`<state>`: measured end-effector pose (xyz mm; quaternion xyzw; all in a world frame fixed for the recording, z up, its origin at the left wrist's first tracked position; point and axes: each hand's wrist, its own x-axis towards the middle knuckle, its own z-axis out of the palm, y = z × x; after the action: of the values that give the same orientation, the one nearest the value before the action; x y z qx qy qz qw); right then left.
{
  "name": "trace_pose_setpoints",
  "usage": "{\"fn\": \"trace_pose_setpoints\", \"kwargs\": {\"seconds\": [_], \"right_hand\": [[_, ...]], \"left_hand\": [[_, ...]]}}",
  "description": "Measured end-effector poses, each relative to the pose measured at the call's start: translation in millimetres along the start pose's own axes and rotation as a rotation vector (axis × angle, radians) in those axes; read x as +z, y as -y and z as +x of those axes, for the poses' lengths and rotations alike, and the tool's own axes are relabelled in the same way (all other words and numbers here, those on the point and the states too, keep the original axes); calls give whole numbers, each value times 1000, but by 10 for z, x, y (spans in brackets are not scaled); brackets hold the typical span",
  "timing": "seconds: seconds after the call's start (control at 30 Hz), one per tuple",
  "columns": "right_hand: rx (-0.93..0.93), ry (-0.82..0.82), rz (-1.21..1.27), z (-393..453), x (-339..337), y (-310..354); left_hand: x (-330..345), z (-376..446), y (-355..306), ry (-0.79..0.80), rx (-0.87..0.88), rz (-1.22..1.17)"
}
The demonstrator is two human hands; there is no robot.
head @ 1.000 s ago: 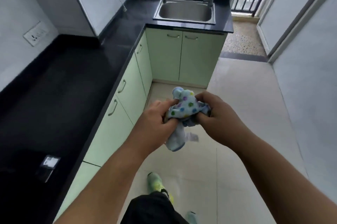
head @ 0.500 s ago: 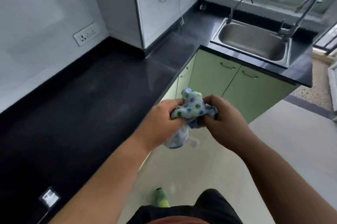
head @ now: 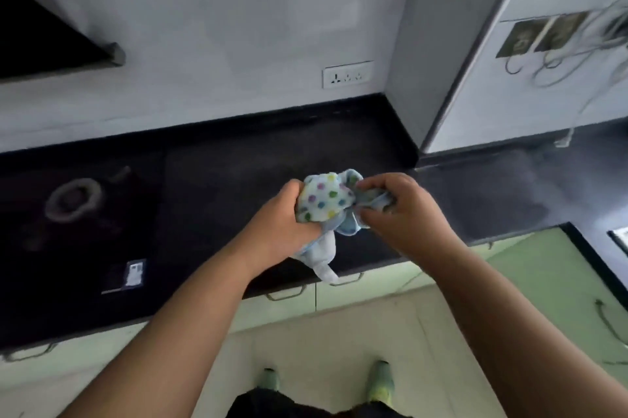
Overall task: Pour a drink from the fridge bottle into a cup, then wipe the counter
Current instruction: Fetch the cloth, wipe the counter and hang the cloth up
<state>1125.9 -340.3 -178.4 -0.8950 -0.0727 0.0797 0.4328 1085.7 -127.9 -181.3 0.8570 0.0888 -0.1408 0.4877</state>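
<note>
A bunched light-blue cloth with coloured dots hangs in the air above the front part of the black counter. My left hand grips its left side, and a tail of the cloth droops below that fist. My right hand pinches the cloth's right side between thumb and curled fingers. No bottle or cup is in view.
A black glass hob with a round burner ring lies in the counter at the left, with a white label near its front edge. A wall socket sits above the counter. Green drawers run below, and a wall corner juts out at the right.
The view has swung left from the sink and floor to face the counter and hob square on. Both hands still hold the cloth, which is now over the counter.
</note>
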Motion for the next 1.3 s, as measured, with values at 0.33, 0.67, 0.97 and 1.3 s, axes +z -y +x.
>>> {"fn": "trace_pose_setpoints", "kwargs": {"seconds": [0.33, 0.67, 0.97, 1.3], "right_hand": [[-34, 152, -13, 683, 36, -52], [-69, 63, -1, 786, -118, 91], [-23, 214, 580, 744, -108, 399], [-36, 480, 752, 580, 29, 548]], "left_hand": [[-81, 46, 236, -325, -156, -126], [-449, 113, 349, -357, -202, 14], [-253, 137, 378, 21, -208, -1110], [84, 282, 391, 152, -101, -878]]}}
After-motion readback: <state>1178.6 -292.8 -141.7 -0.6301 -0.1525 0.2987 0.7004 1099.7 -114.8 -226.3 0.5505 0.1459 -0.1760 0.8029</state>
